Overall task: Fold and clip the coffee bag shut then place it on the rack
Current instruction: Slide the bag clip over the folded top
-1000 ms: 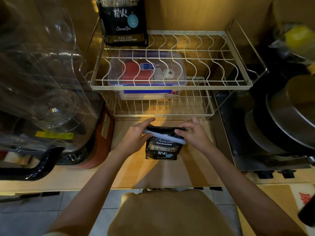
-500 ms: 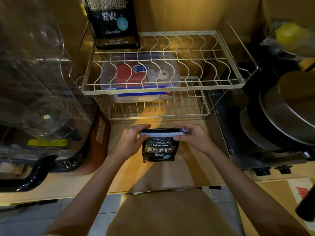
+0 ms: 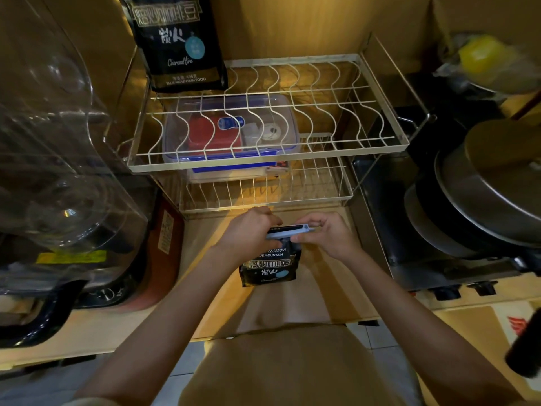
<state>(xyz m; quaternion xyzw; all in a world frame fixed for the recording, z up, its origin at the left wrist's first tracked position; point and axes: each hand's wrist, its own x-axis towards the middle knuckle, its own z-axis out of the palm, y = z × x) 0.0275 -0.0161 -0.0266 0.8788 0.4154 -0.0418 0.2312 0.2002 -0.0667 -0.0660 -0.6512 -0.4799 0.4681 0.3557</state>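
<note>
One head-worn wide-angle view looks forward and steeply down, close over the tabletop [image 3: 292,303], with the wire rack [image 3: 263,159] at 12 o'clock, edges bowed by the lens.

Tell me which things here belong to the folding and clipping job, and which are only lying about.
Job: small coffee bag, pale clip across its folded top, left hand, right hand, wire rack.

Lying about: large coffee bag on the rack, plastic box, pans, clear plastic cover.
</note>
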